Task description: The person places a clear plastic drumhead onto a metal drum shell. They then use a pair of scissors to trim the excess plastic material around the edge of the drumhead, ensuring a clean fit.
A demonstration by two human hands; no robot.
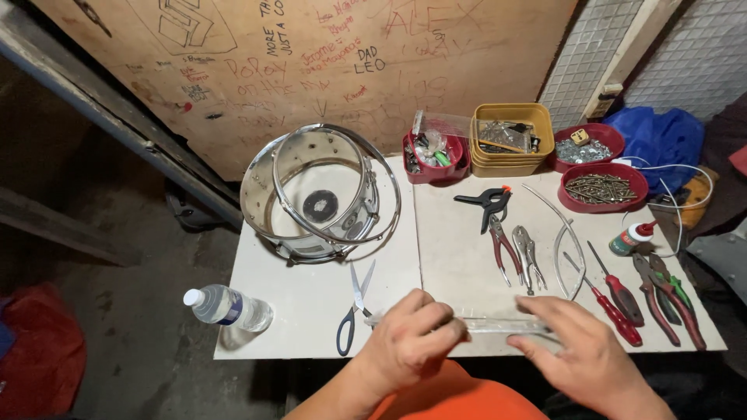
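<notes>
I have both hands on a clear plastic strip (498,324) at the counter's (311,295) near edge: left hand (408,342) fingers curled over it, right hand (580,350) fingers flat on it. Yellow tub (513,159) and red bowls (603,204) line the far edge, below a scribbled board wall (311,70).

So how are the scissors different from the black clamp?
The scissors have thin silver blades and dark loop handles; the clamp is chunky and black with an orange tip. The scissors lie open near the left hand, while the clamp lies farther back, by the tubs. The scissors look longer. Both lie flat on the white table.
</notes>
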